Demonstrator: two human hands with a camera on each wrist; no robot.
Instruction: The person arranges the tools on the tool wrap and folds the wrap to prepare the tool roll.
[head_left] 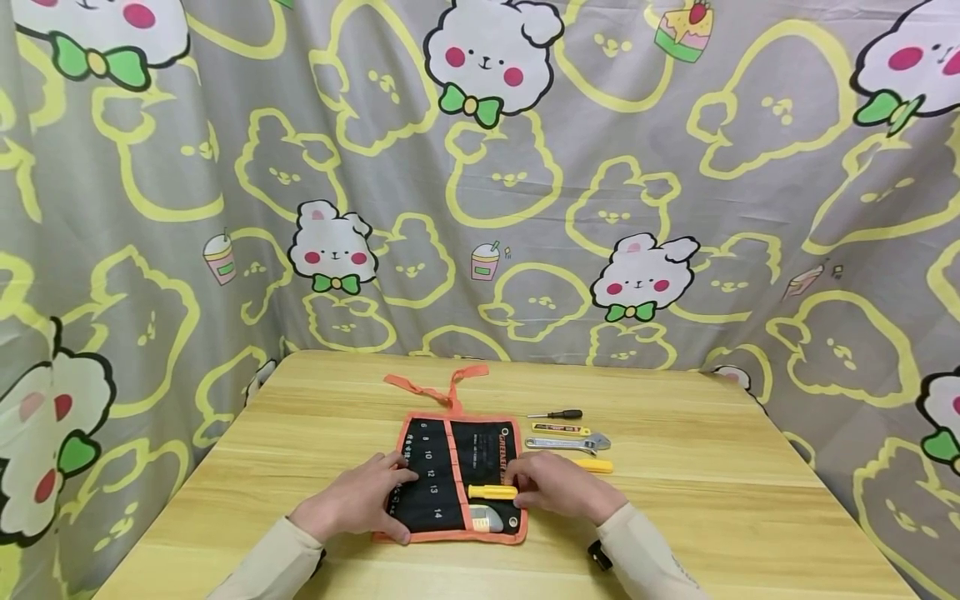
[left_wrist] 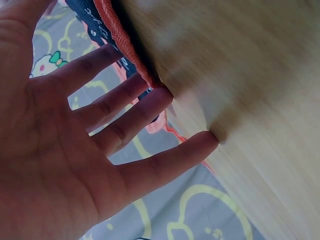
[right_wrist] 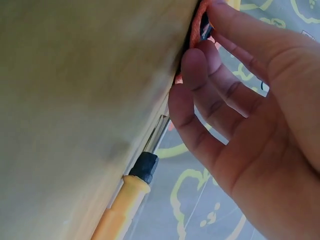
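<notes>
A black tool pouch (head_left: 420,500) with orange edging lies spread on the table, its left half printed with sizes. My left hand (head_left: 360,496) rests on its left edge, thumb and fingers spread; the left wrist view shows the straight fingers along the orange binding (left_wrist: 122,42). At the right edge, thumb and fingertips of my right hand (head_left: 558,483) pinch the end of a yellow-handled screwdriver (head_left: 489,492), its shaft hidden in a pocket. Below that handle, a pale yellow and grey tool (head_left: 485,518) sticks out of another pocket.
Right of the pouch lie a small black screwdriver (head_left: 558,414), a yellow knife-like tool (head_left: 561,429), an adjustable wrench (head_left: 562,443) and another yellow-handled screwdriver (right_wrist: 122,202). Orange ties (head_left: 450,392) trail behind the pouch. A patterned curtain (head_left: 525,225) hangs around the wooden table (head_left: 712,500).
</notes>
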